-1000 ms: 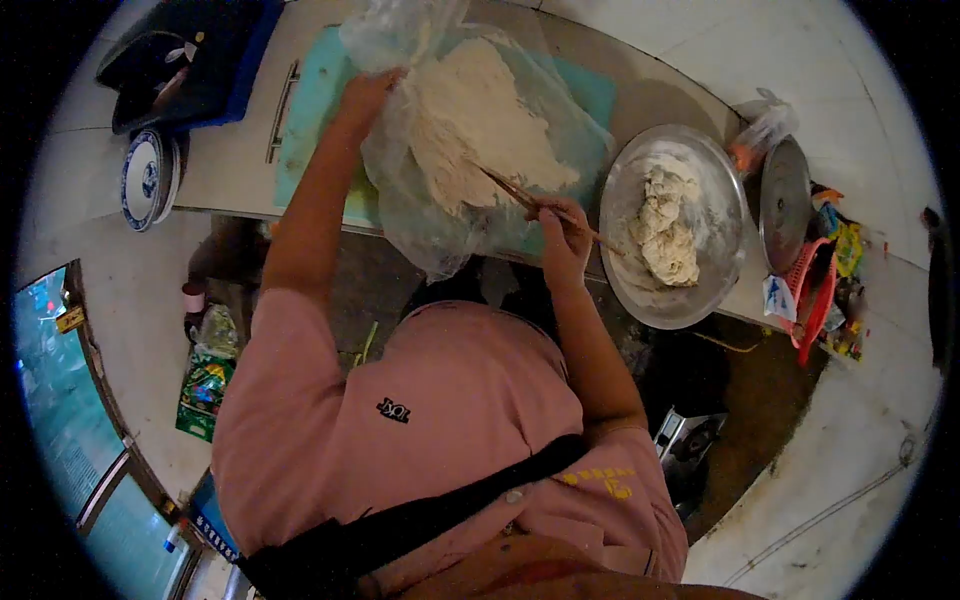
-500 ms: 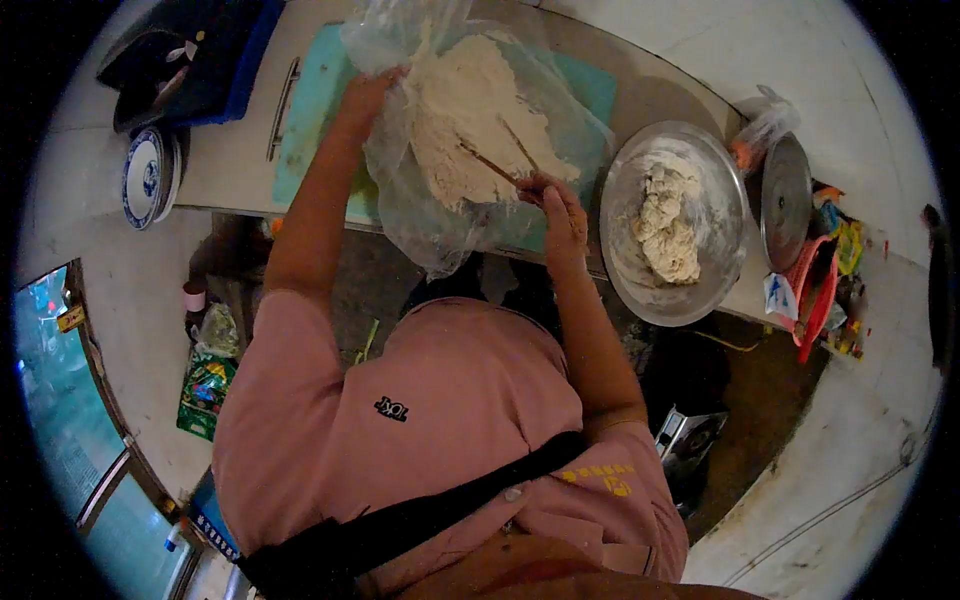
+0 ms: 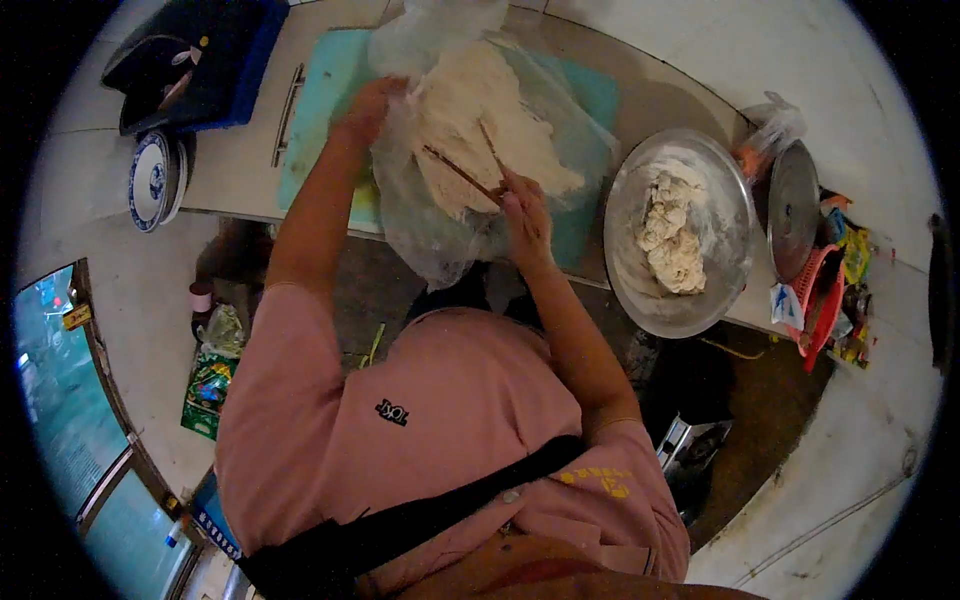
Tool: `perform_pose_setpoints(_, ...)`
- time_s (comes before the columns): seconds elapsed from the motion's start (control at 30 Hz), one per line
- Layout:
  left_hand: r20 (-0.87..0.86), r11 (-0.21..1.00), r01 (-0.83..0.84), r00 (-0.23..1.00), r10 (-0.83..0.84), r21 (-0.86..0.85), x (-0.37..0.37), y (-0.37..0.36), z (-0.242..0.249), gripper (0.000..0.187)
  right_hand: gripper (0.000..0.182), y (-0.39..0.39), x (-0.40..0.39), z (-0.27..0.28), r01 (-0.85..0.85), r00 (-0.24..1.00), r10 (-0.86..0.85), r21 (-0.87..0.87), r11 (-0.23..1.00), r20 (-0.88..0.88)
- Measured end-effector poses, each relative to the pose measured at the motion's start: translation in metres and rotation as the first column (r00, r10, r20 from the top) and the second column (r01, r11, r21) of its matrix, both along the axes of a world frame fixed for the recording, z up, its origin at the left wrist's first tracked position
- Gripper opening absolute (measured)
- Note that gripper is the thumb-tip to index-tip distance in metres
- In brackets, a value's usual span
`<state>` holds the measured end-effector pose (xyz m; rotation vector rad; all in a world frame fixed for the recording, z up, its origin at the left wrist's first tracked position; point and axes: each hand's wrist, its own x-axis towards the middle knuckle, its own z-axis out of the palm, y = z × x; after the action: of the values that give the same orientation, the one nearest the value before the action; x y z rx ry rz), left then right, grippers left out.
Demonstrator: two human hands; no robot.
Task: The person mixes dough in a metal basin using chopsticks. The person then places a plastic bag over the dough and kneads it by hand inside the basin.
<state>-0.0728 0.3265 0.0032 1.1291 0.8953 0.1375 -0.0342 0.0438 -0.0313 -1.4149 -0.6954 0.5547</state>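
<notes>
A clear plastic bag [image 3: 425, 245] lies opened out on the turquoise cutting board [image 3: 325, 90], with a heap of pale flour [image 3: 470, 95] inside. My left hand [image 3: 372, 108] is closed on the bag's left edge; its fingertips are partly hidden by the plastic. In my right hand [image 3: 526, 218] is a pair of chopsticks [image 3: 462, 172], their tips spread apart and resting on the flour. To the right stands a round metal basin [image 3: 622, 265], holding a rough, lumpy piece of dough [image 3: 668, 228] dusted with flour.
Behind the basin are a round metal lid [image 3: 793, 210], a knotted plastic bag [image 3: 775, 125] and a red basket [image 3: 820, 300]. Blue-patterned plates [image 3: 150, 180] lean at the counter's left end, below a dark item [image 3: 160, 70]. The counter's front edge runs just before my body.
My right hand has moved left with the chopsticks, whose tips now lie farther left in the flour. My left hand stays at the bag's edge. The view has shifted slightly.
</notes>
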Motion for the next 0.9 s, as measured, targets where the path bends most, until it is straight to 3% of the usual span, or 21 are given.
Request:
perform_pose_setpoints(0.03,0.014,0.998,-0.021,1.0,0.022,-0.052,0.002,-0.003,0.006,0.032,0.034,0.005,0.001,0.004,-0.023,0.999,0.023,0.016,1.0,0.031)
perform_pose_setpoints(0.17,0.029,0.998,-0.028,0.999,0.026,0.058,0.0,0.019,-0.038,0.032,0.033,0.018,0.002,-0.005,0.014,0.968,-0.016,0.009,1.0,0.251)
perform_pose_setpoints(0.27,0.08,0.997,-0.055,0.995,0.051,0.047,0.0,0.035,-0.056,0.033,0.035,0.01,0.001,-0.001,0.107,0.994,-0.107,-0.097,0.989,0.011)
perform_pose_setpoints(0.37,0.073,0.996,-0.064,0.996,0.06,0.062,0.002,0.029,-0.042,0.031,0.037,-0.009,0.007,0.024,0.079,0.959,-0.102,-0.096,0.992,-0.265)
perform_pose_setpoints(0.43,0.095,0.999,-0.01,0.995,0.006,0.035,0.002,0.024,-0.03,0.029,0.036,-0.014,0.006,0.012,0.167,0.926,-0.182,-0.073,0.983,-0.331)
perform_pose_setpoints(0.47,0.047,0.975,0.081,0.995,-0.092,0.207,0.002,0.027,-0.036,0.031,0.036,-0.015,0.006,0.008,0.211,0.906,-0.22,-0.064,0.975,-0.362)
perform_pose_setpoints(0.53,-0.102,0.816,0.27,0.962,-0.254,0.511,0.005,0.032,-0.043,0.034,0.033,-0.011,0.008,0.01,0.235,0.87,-0.235,-0.055,0.97,-0.434)
perform_pose_setpoints(0.63,-0.104,0.759,0.395,0.91,-0.402,0.518,0.012,0.017,-0.029,0.034,0.031,0.007,0.009,0.018,0.322,0.754,-0.291,-0.054,0.945,-0.589)
perform_pose_setpoints(0.73,-0.149,0.864,0.357,0.934,-0.325,0.354,0.016,0.016,-0.043,0.032,0.031,0.026,0.017,0.002,0.373,0.68,-0.293,-0.027,0.928,-0.672)
perform_pose_setpoints(0.9,-0.063,0.956,0.223,0.975,-0.214,0.191,0.003,-0.003,-0.019,0.033,0.027,0.039,0.033,-0.009,0.388,0.583,-0.276,-0.037,0.921,-0.764)
